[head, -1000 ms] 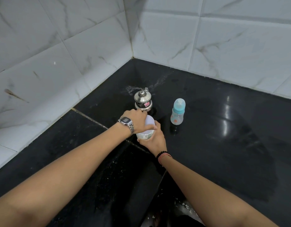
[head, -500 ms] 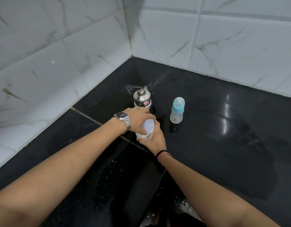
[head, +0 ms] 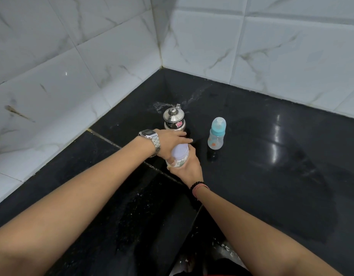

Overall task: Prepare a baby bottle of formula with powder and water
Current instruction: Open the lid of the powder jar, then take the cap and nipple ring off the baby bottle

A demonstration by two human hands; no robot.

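Jar (head: pixel 179 156): your right hand (head: pixel 187 166) wraps its body, your left hand (head: pixel 170 141) grips its lid. Steel pot (head: pixel 173 118) just behind; baby bottle (head: pixel 217 134) upright, right, apart, on counter (head: pixel 271 176).

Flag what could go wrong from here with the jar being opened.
The jar is held off the counter, tilted, by the right hand while the left hand works its white lid: powder may spill. The baby bottle and steel jug stand close by; an elbow swing might topple either.
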